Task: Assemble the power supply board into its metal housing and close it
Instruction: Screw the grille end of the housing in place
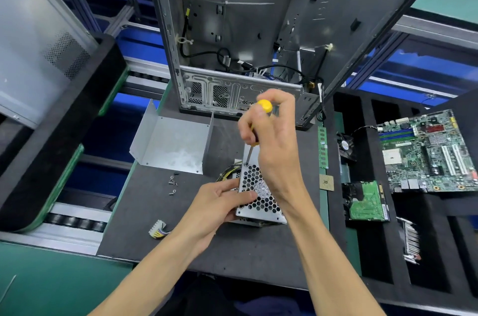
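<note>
Head view: our right hand (271, 139) fingers grip the screwdriver (254, 134), tip down on the housing's (258, 191) far corner; left hand (219, 201) fingers clasp its near-left edge, board hidden inside.

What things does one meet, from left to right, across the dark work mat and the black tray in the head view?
white cable connector → loose screws → left hand → power supply housing → green memory stick → small fan → motherboard
</note>
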{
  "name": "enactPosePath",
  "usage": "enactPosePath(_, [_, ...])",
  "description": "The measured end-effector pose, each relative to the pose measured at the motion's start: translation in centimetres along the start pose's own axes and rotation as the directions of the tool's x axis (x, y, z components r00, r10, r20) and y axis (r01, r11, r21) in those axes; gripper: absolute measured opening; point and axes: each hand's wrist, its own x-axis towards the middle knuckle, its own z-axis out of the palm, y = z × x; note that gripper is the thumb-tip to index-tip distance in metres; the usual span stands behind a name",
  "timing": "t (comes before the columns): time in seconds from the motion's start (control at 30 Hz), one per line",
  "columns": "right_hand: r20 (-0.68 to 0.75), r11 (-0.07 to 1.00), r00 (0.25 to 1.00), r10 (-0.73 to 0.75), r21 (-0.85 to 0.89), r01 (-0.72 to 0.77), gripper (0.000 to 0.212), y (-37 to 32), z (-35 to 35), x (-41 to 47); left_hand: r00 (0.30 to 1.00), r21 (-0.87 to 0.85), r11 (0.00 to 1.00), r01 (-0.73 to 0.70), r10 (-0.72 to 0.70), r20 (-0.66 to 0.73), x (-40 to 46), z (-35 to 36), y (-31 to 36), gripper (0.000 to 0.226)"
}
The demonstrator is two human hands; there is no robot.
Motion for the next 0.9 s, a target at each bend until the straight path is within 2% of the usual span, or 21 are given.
enactPosePath(0.1, [0.005, 0.998, 1.0, 0.008, -0.063, -0.008, 0.03, 0.0, 0.0, 0.0, 1.0, -0.002, 1.0, -0.004, 0.004, 0.011, 0.0, -0.1, -0.1, 0.022])
enactPosePath(0.2, [-0.014, 1.0, 1.0, 0.022, -0.021, -0.023, 0.003, -0.4, 0.1, 0.2, 1.0, -0.005, 1.0, -0.01, 0.01, 0.016, -0.1, -0.1, 0.0, 0.027])
enactPosePath(0.27, [-0.021, 0.999, 0.999, 0.045, -0.016, -0.045, 0.012, -0.6, 0.1, 0.4, 1.0, -0.01, 1.0, -0.02, 0.02, 0.015, -0.1, 0.0, 0.1, 0.041])
enactPosePath(0.33, [0.005, 0.998, 0.998, 0.06, -0.005, -0.06, 0.012, -0.4, -0.1, 0.6, 0.999, 0.006, 0.999, -0.036, 0.036, 0.023, 0.1, -0.1, 0.5, 0.057])
enactPosePath(0.4, [0.029, 0.997, 0.997, 0.073, -0.002, -0.073, 0.031, -0.2, -0.2, 0.6, 0.999, 0.033, 0.999, -0.041, 0.04, 0.036, 0.4, -0.2, 0.9, 0.064])
enactPosePath(0.47, [0.026, 0.998, 0.998, 0.055, -0.011, -0.054, 0.029, -0.3, -0.3, 0.4, 0.999, 0.031, 0.999, -0.039, 0.038, 0.038, 0.5, -0.3, 1.0, 0.066])
enactPosePath(0.53, [0.042, 1.0, 0.999, 0.02, 0.007, -0.021, 0.009, -0.6, -0.3, 0.4, 0.999, 0.012, 0.999, -0.03, 0.03, 0.035, 0.5, -0.3, 0.9, 0.065])
enactPosePath(0.57, [0.034, 1.0, 0.999, 0.014, -0.001, -0.014, 0.007, -0.6, -0.3, 0.4, 0.999, 0.008, 1.0, -0.027, 0.027, 0.039, 0.6, -0.3, 0.8, 0.064])
enactPosePath(0.67, [0.048, 0.998, 0.997, 0.057, 0.021, -0.058, 0.012, -0.8, -0.6, 0.7, 0.998, 0.011, 1.0, -0.026, 0.025, 0.065, 0.6, -0.4, 0.6, 0.06])
enactPosePath(0.77, [0.059, 0.996, 0.994, 0.089, -0.022, -0.088, 0.031, -0.7, -0.7, 0.6, 0.997, -0.003, 1.0, -0.027, 0.027, 0.069, 0.6, -0.5, 0.5, 0.056])
enactPosePath(0.9, [0.073, 0.999, 0.997, 0.034, -0.022, -0.033, 0.01, -1.0, -0.8, 0.6, 0.998, -0.001, 1.0, -0.024, 0.024, 0.059, 0.6, -0.4, 0.4, 0.06])
